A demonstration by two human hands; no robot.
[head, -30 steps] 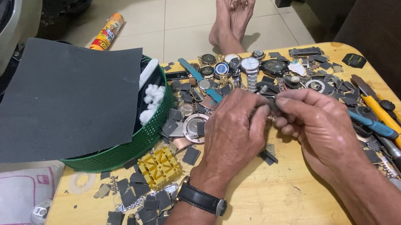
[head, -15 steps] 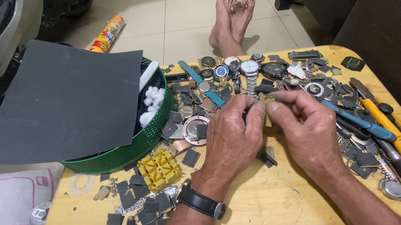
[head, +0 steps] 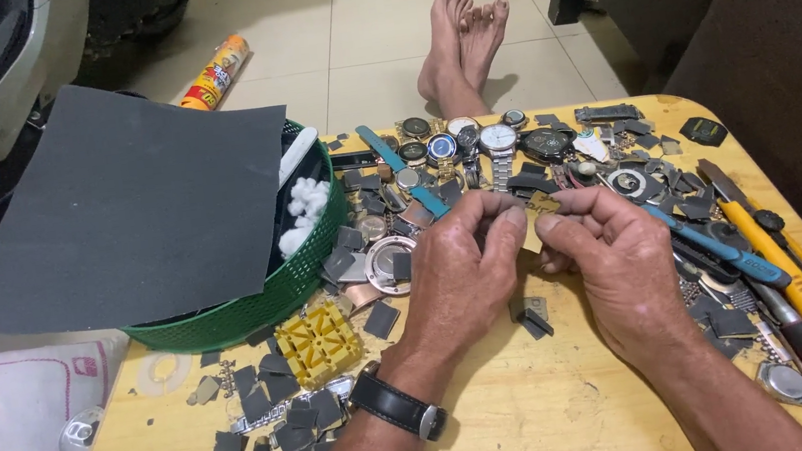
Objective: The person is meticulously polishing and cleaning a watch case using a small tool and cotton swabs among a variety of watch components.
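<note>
Head view: both hands meet over the middle of the wooden table.
Left hand: thumb and fingers pressed together, pinching a small flat part at its near end.
Right hand: fingertips pinch the same part from the other side; its kind cannot be told.
Advice: keep the grip at the fingertips, low over the table, so a slip drops little.
Surroundings: watches beyond the hands; green basket under a dark sheet; yellow holder block.
Obstruction: dark scraps and a blue-handled tool crowd the hands.

Blk wristwatch on L wrist; arms bare
</note>
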